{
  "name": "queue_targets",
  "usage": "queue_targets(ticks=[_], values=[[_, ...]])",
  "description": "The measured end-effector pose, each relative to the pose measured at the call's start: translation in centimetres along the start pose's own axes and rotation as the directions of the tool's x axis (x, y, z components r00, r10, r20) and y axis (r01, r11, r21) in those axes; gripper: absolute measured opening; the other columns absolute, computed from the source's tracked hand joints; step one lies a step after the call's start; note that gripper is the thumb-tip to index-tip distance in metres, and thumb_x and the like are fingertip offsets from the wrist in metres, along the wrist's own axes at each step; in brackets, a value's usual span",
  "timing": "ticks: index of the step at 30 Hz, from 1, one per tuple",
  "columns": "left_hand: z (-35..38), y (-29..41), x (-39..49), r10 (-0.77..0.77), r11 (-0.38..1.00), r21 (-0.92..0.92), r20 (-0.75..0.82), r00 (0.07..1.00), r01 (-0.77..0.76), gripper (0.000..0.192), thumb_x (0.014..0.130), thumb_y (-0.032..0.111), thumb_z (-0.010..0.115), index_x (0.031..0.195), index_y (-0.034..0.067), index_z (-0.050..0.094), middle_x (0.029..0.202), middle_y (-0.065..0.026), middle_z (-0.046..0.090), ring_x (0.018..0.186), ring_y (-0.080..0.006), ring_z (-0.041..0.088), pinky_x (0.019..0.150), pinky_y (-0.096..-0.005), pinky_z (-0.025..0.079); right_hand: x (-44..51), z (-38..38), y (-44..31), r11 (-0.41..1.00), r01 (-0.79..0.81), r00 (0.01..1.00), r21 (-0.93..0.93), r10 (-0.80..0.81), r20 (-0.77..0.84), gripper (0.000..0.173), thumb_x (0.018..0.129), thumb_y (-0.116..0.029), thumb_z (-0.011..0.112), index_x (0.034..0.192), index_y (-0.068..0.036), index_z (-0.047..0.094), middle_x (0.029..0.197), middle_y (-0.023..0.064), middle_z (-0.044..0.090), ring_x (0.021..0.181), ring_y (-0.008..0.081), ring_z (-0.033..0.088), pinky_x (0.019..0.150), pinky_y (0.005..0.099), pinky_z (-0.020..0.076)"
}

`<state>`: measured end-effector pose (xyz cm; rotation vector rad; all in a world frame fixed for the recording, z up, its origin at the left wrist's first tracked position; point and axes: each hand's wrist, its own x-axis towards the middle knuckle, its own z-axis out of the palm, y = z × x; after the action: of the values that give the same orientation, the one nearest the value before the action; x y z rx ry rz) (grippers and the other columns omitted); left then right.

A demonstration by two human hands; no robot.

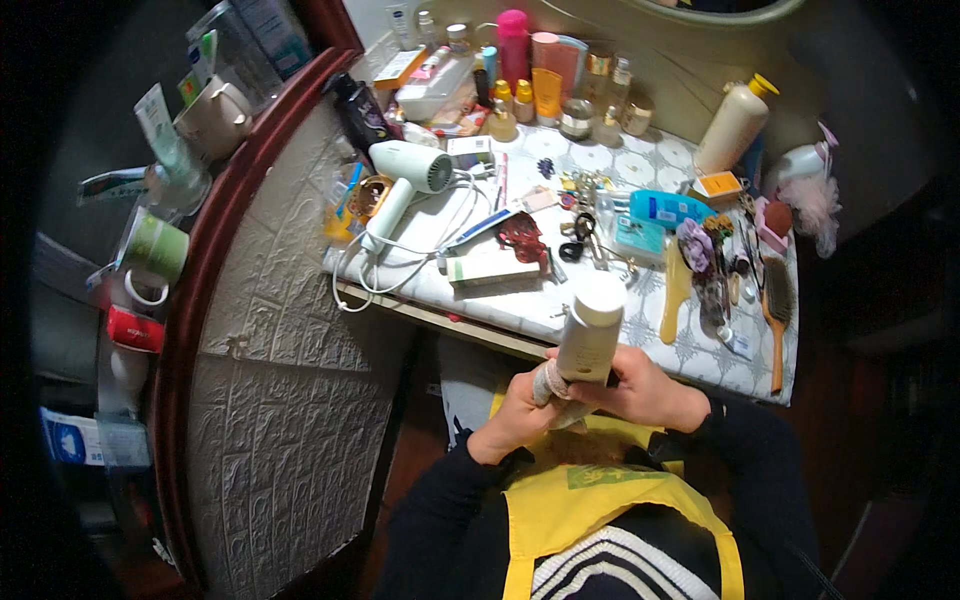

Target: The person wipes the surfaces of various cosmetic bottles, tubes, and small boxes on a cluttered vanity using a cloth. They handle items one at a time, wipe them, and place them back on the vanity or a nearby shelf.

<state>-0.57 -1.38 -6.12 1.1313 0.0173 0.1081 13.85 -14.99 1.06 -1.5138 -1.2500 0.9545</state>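
Note:
A white plastic bottle (589, 349) with a white cap is held upright, tilted slightly, before my chest near the table's front edge. My right hand (649, 390) grips it from the right, thumb across its front. My left hand (517, 416) holds a folded greyish cloth (550, 384) against the bottle's lower left side. The bottle's base is hidden by my hands. Just beyond it on the table lie a pale narrow box (495, 271), a red hair claw clip (523, 238) and a black hair clip (576, 236).
A patterned tablecloth (630, 300) covers the dressing table. A white hair dryer (397, 187) with a looped cord lies left. Several cosmetic bottles stand at the back, including a pink bottle (514, 49). A yellow comb (675, 292) and a wooden hairbrush (776, 322) lie right. Left stands a red-brown wooden frame (217, 202).

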Motion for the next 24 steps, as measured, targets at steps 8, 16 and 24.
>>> queue_targets(ticks=[8,16,24], values=[[-1.1,-1.1,0.8,0.097,0.994,0.061,-0.034,0.995,-0.095,0.017,0.098,0.013,0.054,0.105,0.001,0.062,0.084,-0.0011,0.064,0.076,-0.0054,0.059,0.063,-0.0231,0.050,1.5,0.6,-1.1,0.985,-0.089,0.990,0.148,0.104,-0.099,0.029,0.099,-0.014,0.050,0.125,-0.002,0.055,0.118,0.0079,0.060,0.108,0.0160,0.055,0.094,0.0302,0.0433],[-5.3,-0.6,0.0,-0.039,0.991,-0.128,-0.047,0.998,0.033,0.021,0.098,0.017,0.055,0.113,0.003,0.060,0.096,-0.0030,0.066,0.081,-0.0082,0.062,0.070,-0.0245,0.050,6.2,-11.9,-14.4,0.928,-0.262,0.920,-0.266,0.157,-0.359,0.033,0.096,-0.011,0.049,0.126,-0.006,0.037,0.097,0.0111,0.061,0.079,0.0154,0.065,0.058,0.0258,0.0539],[-9.0,-0.2,0.4,-0.104,0.954,-0.287,-0.038,0.994,0.089,0.023,0.099,0.019,0.053,0.112,0.001,0.059,0.091,-0.0039,0.065,0.073,-0.0109,0.064,0.063,-0.0260,0.053,19.8,-19.9,-23.1,0.562,-0.318,0.930,-0.763,0.029,-0.367,0.010,0.088,-0.008,0.062,0.088,-0.003,0.052,0.069,0.0006,0.055,0.056,0.0052,0.054,0.045,0.0204,0.0434]])
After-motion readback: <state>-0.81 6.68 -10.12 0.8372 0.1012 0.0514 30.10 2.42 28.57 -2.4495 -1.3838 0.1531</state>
